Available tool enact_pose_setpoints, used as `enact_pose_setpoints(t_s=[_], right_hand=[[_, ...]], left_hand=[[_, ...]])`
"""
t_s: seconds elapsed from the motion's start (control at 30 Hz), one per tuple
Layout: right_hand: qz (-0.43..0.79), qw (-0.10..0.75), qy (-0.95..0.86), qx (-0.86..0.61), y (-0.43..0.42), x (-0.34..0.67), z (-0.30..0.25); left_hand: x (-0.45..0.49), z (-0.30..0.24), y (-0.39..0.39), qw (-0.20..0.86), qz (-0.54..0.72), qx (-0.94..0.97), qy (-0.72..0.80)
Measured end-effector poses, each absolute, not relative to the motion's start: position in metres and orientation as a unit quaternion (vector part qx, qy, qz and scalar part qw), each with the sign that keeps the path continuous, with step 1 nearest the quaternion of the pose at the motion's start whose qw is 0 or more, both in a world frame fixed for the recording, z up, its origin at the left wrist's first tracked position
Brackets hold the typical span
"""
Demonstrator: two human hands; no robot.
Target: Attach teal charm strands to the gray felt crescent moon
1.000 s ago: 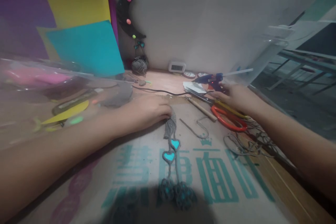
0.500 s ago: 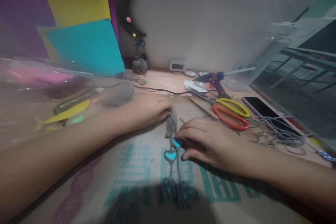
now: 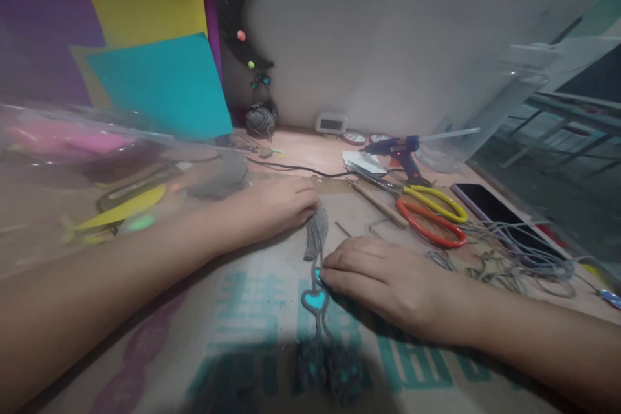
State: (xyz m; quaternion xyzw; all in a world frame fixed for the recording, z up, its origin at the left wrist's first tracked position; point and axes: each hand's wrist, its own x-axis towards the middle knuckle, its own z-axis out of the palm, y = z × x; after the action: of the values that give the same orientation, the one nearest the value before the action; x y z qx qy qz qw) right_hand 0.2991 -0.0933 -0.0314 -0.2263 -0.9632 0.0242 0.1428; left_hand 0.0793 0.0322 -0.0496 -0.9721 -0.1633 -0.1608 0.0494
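Note:
A grey cord ornament (image 3: 316, 284) with turquoise hearts lies lengthwise on printed cardboard (image 3: 242, 330). My left hand (image 3: 274, 206) is curled over the ornament's upper end, with its fingertips pressing it down. My right hand (image 3: 383, 278) lies palm down beside the upper heart, its fingers held together and touching that heart's edge. Two round knotted ends of the ornament (image 3: 330, 362) sit near the bottom, in shadow.
Scissors with red and yellow handles (image 3: 427, 213), a wooden stick (image 3: 381, 205), a blue glue gun (image 3: 400, 150), a phone (image 3: 499, 210) and tangled grey cord (image 3: 509, 262) lie to the right. Coloured paper sheets (image 3: 160, 84) lean at the back left, behind a clear plastic box (image 3: 97, 162).
My right hand left the glue gun and scissors area, came down to the left, and now rests flat against the upper heart. My left hand has stayed on the ornament's top.

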Motion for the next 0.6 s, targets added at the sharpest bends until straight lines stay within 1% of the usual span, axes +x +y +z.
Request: enact_pose_setpoints(t_s=[0.37, 0.5, 0.6], right_hand=[[0.047, 0.163, -0.966, -0.194, -0.0912, 0.2994, -0.0343], [0.042, 0.142, -0.956, -0.254, -0.0920, 0.2985, -0.0367], [0.016, 0.154, -0.952, -0.264, -0.0923, 0.2973, -0.0369]], left_hand=[[0.0792, -0.0468, 0.0336, 0.012, -0.173, -0.975, -0.141], [0.0807, -0.0426, 0.0321, 0.007, -0.163, -0.976, -0.147], [0.0822, -0.0408, 0.0316, -0.016, -0.159, -0.972, -0.171]])
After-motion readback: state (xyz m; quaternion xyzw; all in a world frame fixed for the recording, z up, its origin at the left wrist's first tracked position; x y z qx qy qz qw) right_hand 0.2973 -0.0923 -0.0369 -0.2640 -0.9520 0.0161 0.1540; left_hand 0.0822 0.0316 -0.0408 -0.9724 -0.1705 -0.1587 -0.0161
